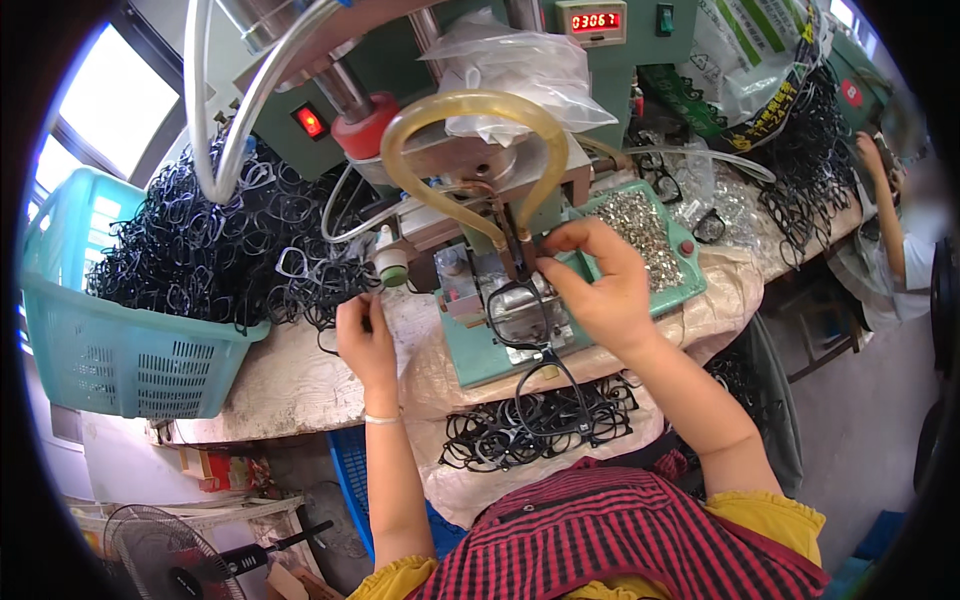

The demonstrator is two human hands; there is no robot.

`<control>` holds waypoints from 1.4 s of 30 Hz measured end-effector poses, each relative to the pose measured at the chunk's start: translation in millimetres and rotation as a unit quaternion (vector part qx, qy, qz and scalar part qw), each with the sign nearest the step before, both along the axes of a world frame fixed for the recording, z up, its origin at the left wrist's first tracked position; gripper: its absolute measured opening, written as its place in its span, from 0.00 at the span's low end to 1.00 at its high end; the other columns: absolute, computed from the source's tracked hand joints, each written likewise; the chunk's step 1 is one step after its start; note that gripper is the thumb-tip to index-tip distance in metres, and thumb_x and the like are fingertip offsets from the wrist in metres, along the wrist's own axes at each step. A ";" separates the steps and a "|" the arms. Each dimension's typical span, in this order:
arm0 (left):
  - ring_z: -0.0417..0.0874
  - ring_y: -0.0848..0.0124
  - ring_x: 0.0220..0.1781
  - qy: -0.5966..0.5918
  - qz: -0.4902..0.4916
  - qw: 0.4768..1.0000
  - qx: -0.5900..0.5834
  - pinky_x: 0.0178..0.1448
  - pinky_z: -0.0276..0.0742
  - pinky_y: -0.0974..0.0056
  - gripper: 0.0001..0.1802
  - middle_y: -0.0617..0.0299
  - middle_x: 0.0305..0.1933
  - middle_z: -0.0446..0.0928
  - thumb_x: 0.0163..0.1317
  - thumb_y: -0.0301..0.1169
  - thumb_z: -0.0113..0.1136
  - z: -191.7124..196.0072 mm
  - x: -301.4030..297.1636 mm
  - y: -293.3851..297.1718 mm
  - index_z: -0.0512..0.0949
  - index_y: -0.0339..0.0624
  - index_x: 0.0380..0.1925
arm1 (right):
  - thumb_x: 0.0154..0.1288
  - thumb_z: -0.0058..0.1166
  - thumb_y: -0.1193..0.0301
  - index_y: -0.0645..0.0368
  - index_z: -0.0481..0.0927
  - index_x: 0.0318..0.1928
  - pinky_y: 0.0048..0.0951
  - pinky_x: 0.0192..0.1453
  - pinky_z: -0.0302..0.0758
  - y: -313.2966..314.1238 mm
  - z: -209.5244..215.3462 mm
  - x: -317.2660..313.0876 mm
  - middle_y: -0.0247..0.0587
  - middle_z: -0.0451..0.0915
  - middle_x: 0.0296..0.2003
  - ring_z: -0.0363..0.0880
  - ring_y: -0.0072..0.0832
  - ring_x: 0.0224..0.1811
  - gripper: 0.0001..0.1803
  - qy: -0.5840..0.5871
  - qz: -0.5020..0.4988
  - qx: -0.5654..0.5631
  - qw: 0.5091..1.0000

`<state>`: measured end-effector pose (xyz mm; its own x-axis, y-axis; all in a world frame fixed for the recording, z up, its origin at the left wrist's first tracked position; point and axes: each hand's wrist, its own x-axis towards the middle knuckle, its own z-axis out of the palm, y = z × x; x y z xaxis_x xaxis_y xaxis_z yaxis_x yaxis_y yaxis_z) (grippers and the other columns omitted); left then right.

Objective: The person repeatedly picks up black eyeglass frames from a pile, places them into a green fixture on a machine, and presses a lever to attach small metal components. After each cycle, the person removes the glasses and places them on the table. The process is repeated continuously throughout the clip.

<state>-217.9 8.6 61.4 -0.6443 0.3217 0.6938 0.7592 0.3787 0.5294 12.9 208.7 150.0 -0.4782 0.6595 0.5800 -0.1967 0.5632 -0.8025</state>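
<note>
A black glasses frame stretches from the press's work point toward me, one rim above the other. At its upper end, my right hand has thumb and forefinger pinched close to the metal heating tips; the fingertips partly cover what they grip. My left hand is closed beside the round green button, next to the edge of a heap of dark glasses frames. Whatever its curled fingers hold is hidden. A thick amber hose loops above the work point.
A green tray of small metal parts stands right of the machine. More black frames lie at the bench's near edge. A turquoise basket stands at left, with a fan below. Another person's arm shows far right.
</note>
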 end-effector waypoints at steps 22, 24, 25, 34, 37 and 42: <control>0.83 0.61 0.47 -0.081 -0.334 0.898 0.273 0.51 0.86 0.56 0.11 0.47 0.47 0.79 0.76 0.30 0.49 140.6 96.2 30.0 0.71 0.33 0.52 | 0.60 0.62 0.82 0.66 0.71 0.54 0.25 0.54 0.76 -21.1 6.6 -6.7 0.40 0.80 0.47 0.82 0.23 0.47 0.22 0.039 0.096 -0.129 0.986; 0.85 0.61 0.44 -0.075 -0.356 0.894 0.262 0.48 0.88 0.54 0.11 0.45 0.46 0.80 0.75 0.29 0.53 151.3 89.1 40.3 0.73 0.31 0.50 | 0.60 0.62 0.82 0.66 0.71 0.55 0.25 0.54 0.76 -21.9 3.1 -7.1 0.41 0.80 0.47 0.82 0.23 0.47 0.23 0.063 0.108 -0.163 0.979; 0.85 0.61 0.44 -0.062 -0.351 0.897 0.262 0.48 0.88 0.54 0.11 0.45 0.46 0.80 0.75 0.29 0.53 155.2 88.1 41.6 0.73 0.31 0.50 | 0.60 0.62 0.82 0.66 0.71 0.55 0.25 0.54 0.76 -22.2 3.5 -8.9 0.41 0.80 0.47 0.82 0.22 0.47 0.23 0.075 0.113 -0.179 0.975; 0.88 0.63 0.41 0.002 -0.405 0.909 0.102 0.49 0.73 0.57 0.12 0.51 0.41 0.88 0.56 0.20 0.62 130.4 106.3 21.1 0.85 0.39 0.41 | 0.62 0.58 0.78 0.61 0.72 0.64 0.33 0.68 0.70 -14.1 27.3 32.9 0.41 0.78 0.59 0.78 0.30 0.61 0.28 -0.046 0.180 -0.147 0.972; 0.78 0.63 0.39 0.126 -0.422 0.897 0.025 0.52 0.79 0.55 0.16 0.64 0.45 0.87 0.46 0.28 0.72 107.3 118.8 33.9 0.88 0.47 0.39 | 0.62 0.58 0.76 0.63 0.79 0.55 0.34 0.63 0.73 31.5 -12.4 46.5 0.45 0.83 0.51 0.80 0.33 0.56 0.19 -0.105 -0.119 -0.010 0.987; 0.78 0.62 0.36 0.161 -0.438 0.885 0.001 0.53 0.79 0.50 0.12 0.61 0.44 0.87 0.50 0.27 0.72 103.8 123.7 43.1 0.87 0.47 0.37 | 0.59 0.61 0.75 0.57 0.84 0.40 0.39 0.51 0.76 65.9 -62.1 52.2 0.42 0.83 0.38 0.80 0.42 0.46 0.08 -0.192 -0.229 0.101 0.949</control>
<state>-94.3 51.7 165.2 0.0819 0.5978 0.7974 0.8727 -0.4294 0.2323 65.1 274.6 87.9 -0.3691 0.7430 0.5583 0.3906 0.6691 -0.6323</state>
